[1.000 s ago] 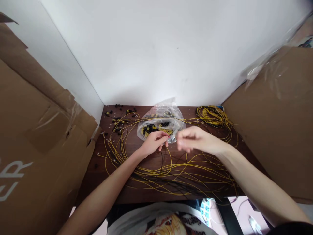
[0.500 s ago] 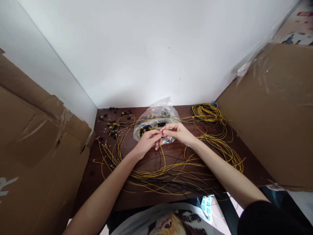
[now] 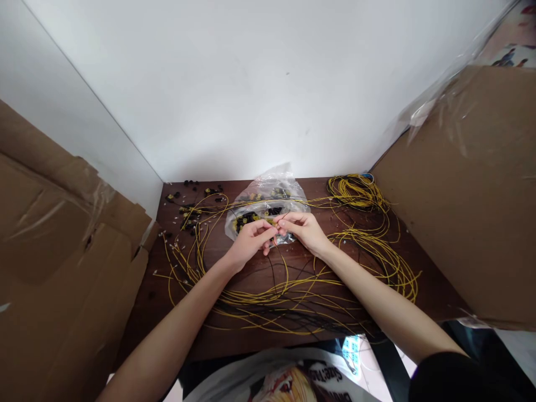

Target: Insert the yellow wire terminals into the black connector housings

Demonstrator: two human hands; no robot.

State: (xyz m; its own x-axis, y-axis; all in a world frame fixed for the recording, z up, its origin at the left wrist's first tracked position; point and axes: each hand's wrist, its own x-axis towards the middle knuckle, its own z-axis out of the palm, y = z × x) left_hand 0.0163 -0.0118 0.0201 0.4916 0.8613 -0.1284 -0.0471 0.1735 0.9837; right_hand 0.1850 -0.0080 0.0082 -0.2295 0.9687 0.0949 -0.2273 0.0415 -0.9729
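Left hand (image 3: 250, 241) and right hand (image 3: 305, 229) meeting at frame centre, fingertips pinching a small part above the yellow wires (image 3: 293, 296); no legible writing.

Cardboard sheets (image 3: 62, 262) flank the wire-strewn table (image 3: 163, 304).

Bag (image 3: 268, 196) behind the hands; wire coil (image 3: 355, 192) right of it.

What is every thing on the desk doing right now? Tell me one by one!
left hand: fingertips pinched on a small piece, meeting the right hand.
right hand: fingertips pinched at the same spot.
plastic bag: lying crumpled, with black and yellow parts inside.
yellow wires: loose, spread in tangled loops across the desk.
coiled wire bundle: bunched at the back right.
small black parts: scattered at the back left.
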